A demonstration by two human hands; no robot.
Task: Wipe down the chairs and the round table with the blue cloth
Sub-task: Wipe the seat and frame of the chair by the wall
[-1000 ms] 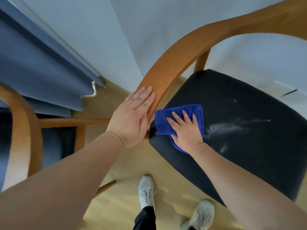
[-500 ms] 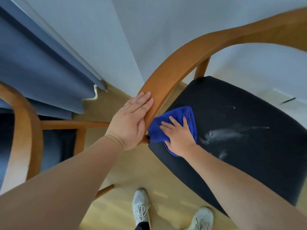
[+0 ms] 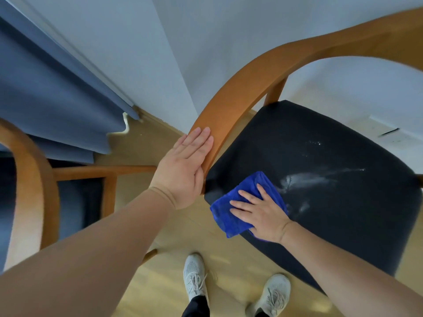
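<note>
Cloth: The blue cloth [image 3: 223,216] lay bunched on the near corner of the chair's black seat [image 3: 343,213], and one fold hung a little over the seat edge.
Handling: It looked soft, light and limp. I judged that it would slide easily under a flat palm. To lift it, a pinch on a thick fold would be best.
Right hand [image 3: 258,213]: It pressed flat on the cloth with fingers straight and spread, not curled round it.
Left hand [image 3: 183,170]: It was flat, fingers straight and together, and rested on the outer face of the wooden rail [image 3: 251,74]. The end of the rail kept the two hands apart.
Dirt: A white smear [image 3: 315,179] lay just beside the cloth, toward the middle of the seat.
Edges: Near the corner the cloth could slip off to the floor [image 3: 160,282]. The rail curved above the left and back edges.
Room: The middle and right of the seat were open for strokes. A second chair [image 3: 29,179] stood well apart, and the round table was not in view.
</note>
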